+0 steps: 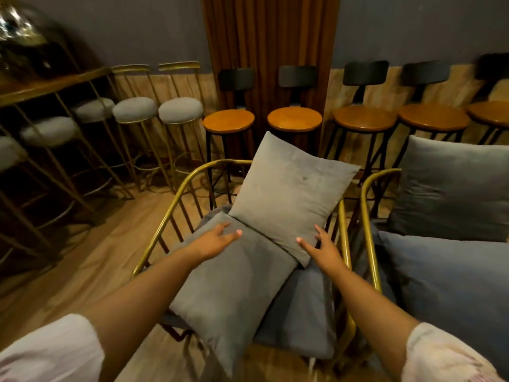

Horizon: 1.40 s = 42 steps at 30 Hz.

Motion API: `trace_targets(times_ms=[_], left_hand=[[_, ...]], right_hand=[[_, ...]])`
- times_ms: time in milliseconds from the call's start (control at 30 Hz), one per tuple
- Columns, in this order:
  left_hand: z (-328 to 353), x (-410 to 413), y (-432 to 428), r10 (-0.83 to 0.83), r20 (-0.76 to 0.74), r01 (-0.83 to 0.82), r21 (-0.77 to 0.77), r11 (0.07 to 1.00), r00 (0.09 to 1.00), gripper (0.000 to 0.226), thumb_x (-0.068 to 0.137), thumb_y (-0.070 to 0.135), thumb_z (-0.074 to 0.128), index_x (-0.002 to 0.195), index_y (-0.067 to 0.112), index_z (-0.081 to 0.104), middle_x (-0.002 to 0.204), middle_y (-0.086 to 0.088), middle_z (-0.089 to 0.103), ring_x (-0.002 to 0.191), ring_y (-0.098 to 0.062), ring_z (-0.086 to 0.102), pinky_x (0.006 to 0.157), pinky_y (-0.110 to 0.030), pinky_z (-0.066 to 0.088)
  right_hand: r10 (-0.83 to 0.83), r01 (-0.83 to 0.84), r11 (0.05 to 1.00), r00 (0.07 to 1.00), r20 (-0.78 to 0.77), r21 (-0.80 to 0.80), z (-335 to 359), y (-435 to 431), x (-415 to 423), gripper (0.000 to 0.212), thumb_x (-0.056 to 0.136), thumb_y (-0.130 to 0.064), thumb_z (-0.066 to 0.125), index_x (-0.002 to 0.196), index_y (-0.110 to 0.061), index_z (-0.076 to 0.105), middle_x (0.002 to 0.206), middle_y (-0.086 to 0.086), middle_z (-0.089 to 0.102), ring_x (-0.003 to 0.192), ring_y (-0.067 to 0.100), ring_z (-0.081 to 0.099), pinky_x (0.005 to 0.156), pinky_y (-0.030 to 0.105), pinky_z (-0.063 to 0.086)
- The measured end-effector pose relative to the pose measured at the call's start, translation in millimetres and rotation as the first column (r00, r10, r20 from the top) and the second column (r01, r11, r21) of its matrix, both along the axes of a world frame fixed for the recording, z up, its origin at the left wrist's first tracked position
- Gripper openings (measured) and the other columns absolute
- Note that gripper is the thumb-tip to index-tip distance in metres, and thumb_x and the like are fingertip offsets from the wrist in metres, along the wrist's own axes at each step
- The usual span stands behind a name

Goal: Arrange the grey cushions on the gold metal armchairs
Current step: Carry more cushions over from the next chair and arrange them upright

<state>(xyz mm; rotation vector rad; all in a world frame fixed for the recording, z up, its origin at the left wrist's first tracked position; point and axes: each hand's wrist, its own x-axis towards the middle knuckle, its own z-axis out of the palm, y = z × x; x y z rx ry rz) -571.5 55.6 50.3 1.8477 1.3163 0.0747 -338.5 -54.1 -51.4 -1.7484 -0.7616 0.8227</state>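
I am standing over the nearer gold armchair (176,194) in the centre of the frame, and both my hands are open, fingers spread, clamped on nothing. My left hand (217,239) lies flat on the upper end of the lying cushion (234,285), the lighter grey one sprawled across the seat with its long axis running from the centre of the frame down toward the lower middle, so it sits skewed rather than square to the frame. My right hand (321,250) hovers at the lower right corner of the upright cushion (292,194), which leans against the chair back, turned like a diamond with one corner pointing to the upper middle of the frame; whether my fingertips actually touch it I cannot tell. The two cushions meet edge to edge right between my hands. Beneath them is a darker seat pad (300,312), showing at lower centre. At the right of the frame the second armchair (367,205) already carries its own grey cushions (451,188). I judge the next move belongs to my left hand, since it is on the skewed cushion: swing its near end round toward the right.
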Motion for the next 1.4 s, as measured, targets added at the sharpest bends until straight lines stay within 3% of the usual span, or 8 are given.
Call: trace_targets(times_ms=[133,333,533,667,833,1000,1167,1400], left_hand=[[1.6,34.9,58.9,0.037,0.134,-0.033,-0.034,0.999,0.99,0.062,0.095,0.043,0.043,0.149,0.02,0.024,0.154,-0.009,0.033,0.139,-0.027,0.037,0.102,-0.031,0.034],[-10.5,117.3,173.4,0.103,0.303,-0.079,-0.091,0.993,0.947,0.065,0.094,0.039,0.049,0.15,0.019,0.021,0.154,-0.009,0.032,0.137,-0.029,0.038,0.091,-0.03,0.035],[-37.7,194.0,282.7,0.15,0.301,-0.122,-0.11,0.986,0.942,0.07,0.092,0.045,0.049,0.151,0.02,0.019,0.157,-0.009,0.027,0.141,-0.029,0.033,0.108,-0.038,0.033],[-66.1,237.1,336.7,0.211,0.328,-0.176,-0.133,0.975,0.921,0.069,0.094,0.039,0.049,0.152,0.018,0.017,0.156,-0.013,0.029,0.139,-0.031,0.035,0.106,-0.039,0.033],[-104.5,265.5,384.9,0.185,0.345,-0.134,-0.167,0.977,0.92,0.076,0.087,0.052,0.053,0.151,0.03,0.018,0.156,-0.011,0.028,0.14,-0.034,0.033,0.111,-0.047,0.03],[-137.0,280.1,409.5,0.171,0.263,-0.105,-0.247,0.963,0.949,0.101,0.066,0.074,0.059,0.148,0.026,0.025,0.153,-0.008,0.035,0.136,-0.034,0.038,0.113,-0.047,0.031],[-162.4,273.0,407.2,0.213,0.292,-0.13,-0.277,0.952,0.932,0.086,0.078,0.062,0.055,0.149,0.023,0.024,0.151,-0.01,0.036,0.134,-0.037,0.039,0.107,-0.047,0.033],[-130.4,247.9,376.0,0.338,0.455,-0.22,-0.293,0.93,0.824,0.075,0.081,0.05,0.061,0.144,0.02,0.034,0.145,-0.011,0.046,0.126,-0.034,0.048,0.092,-0.038,0.041]], right_hand=[[-0.078,0.078,0.996,0.997,-0.01,0.037,-41.3,52.5,49.5,0.104,0.057,-0.062,0.079,0.141,-0.018,0.038,0.139,0.004,0.052,0.127,0.019,0.05,0.109,0.041,0.04],[-0.323,0.325,0.941,0.946,-0.038,0.089,5.9,129.3,113.0,0.082,0.076,-0.029,0.077,0.142,-0.01,0.032,0.132,-0.002,0.047,0.122,0.015,0.046,0.105,0.03,0.037],[-0.643,0.649,0.757,0.761,-0.086,0.075,-12.0,205.4,192.3,0.124,0.053,-0.063,0.076,0.151,-0.02,0.015,0.157,0.009,0.025,0.143,0.029,0.027,0.117,0.046,0.026],[-0.756,0.753,0.649,0.654,-0.017,0.103,-23.2,242.9,228.6,0.116,0.066,-0.054,0.076,0.152,-0.018,0.007,0.161,0.01,0.011,0.148,0.029,0.013,0.12,0.041,0.015],[-0.816,0.795,0.573,0.576,0.049,0.199,-63.3,262.4,236.0,0.128,0.051,-0.068,0.074,0.151,-0.021,0.011,0.159,0.008,0.02,0.146,0.023,0.02,0.12,0.041,0.018],[-0.797,0.785,0.585,0.603,-0.033,0.205,-101.3,252.1,240.7,0.119,0.053,-0.064,0.077,0.149,-0.018,0.023,0.152,0.006,0.037,0.139,0.021,0.037,0.116,0.039,0.03],[-0.712,0.71,0.692,0.701,-0.037,0.134,-114.9,236.7,222.1,0.105,0.06,-0.043,0.082,0.146,-0.013,0.028,0.148,0.009,0.042,0.135,0.025,0.042,0.111,0.036,0.035],[-0.652,0.643,0.739,0.758,-0.031,0.201,-82.1,229.5,176.6,0.127,0.044,-0.066,0.081,0.148,-0.031,0.017,0.155,0.0,0.031,0.142,0.017,0.032,0.116,0.045,0.03]])
